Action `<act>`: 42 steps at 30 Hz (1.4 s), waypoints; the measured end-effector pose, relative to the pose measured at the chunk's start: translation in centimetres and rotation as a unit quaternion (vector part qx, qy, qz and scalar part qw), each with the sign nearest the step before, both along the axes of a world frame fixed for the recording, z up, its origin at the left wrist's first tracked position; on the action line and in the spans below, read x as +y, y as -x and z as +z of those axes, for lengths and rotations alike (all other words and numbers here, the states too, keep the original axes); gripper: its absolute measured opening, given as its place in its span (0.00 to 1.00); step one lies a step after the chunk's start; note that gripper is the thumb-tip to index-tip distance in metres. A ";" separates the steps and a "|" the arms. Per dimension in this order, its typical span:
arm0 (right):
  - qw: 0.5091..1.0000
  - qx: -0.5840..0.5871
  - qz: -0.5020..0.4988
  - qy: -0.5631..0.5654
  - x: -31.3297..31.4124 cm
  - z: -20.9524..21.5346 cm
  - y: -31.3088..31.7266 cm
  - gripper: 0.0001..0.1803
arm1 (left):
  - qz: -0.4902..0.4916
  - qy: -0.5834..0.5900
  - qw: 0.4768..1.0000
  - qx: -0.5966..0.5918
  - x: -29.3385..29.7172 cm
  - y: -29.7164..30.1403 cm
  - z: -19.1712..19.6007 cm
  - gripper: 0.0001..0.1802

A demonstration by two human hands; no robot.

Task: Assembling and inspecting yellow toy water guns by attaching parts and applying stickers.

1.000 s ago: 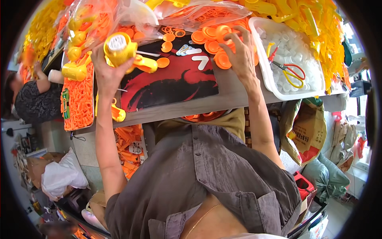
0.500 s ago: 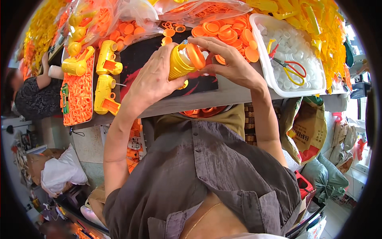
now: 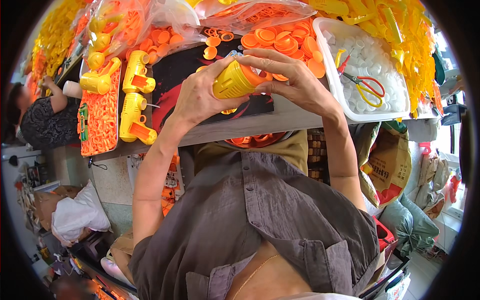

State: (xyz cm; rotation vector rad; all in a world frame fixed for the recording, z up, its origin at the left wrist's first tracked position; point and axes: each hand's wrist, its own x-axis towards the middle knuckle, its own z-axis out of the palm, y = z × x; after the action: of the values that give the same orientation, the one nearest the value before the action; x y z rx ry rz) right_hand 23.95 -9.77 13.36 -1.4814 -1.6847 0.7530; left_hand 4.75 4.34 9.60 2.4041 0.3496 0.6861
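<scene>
A yellow ribbed plastic cylinder (image 3: 231,82) lies on its side in my left hand (image 3: 200,95), its fingers wrapped round the left end. At the cylinder's right end is an orange ring-shaped part (image 3: 254,75), gripped by my right hand (image 3: 300,82) with fingers over the top and thumb beneath. Both hands are closed on this one piece, held just above a dark red-and-black mat (image 3: 172,75). Orange discs (image 3: 285,42) are heaped right behind my right hand.
Yellow moulded bodies (image 3: 132,117) stand left of the mat, next to a tray of small orange clips (image 3: 97,130). To the right, a white tub (image 3: 357,117) holds translucent caps and scissors (image 3: 367,90). Yellow parts pile up behind it. Another person (image 3: 42,117) sits at far left.
The yellow cylinder has turned so its other side shows, and the orange part now sits in line with its end. My right hand has shifted slightly right.
</scene>
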 end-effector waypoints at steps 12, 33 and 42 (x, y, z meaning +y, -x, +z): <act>0.999 -0.026 0.023 -0.021 0.3 -0.5 -1.0 0.34 | -0.007 -0.023 1.000 -0.004 0.1 -0.3 -0.2 0.41; 0.998 0.002 0.056 -0.036 1.0 -1.2 -1.7 0.37 | -0.046 0.002 0.999 0.013 1.6 -0.9 -0.5 0.41; 0.955 0.279 -0.004 -0.103 0.1 -4.6 2.3 0.38 | -0.051 -0.009 0.998 -0.047 0.2 -0.3 0.9 0.48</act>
State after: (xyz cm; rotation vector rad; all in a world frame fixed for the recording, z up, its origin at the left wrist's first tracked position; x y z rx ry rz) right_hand 21.68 -9.71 8.76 -1.0048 -1.2767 0.8639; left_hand 5.02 4.53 10.51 2.3776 0.1809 0.7555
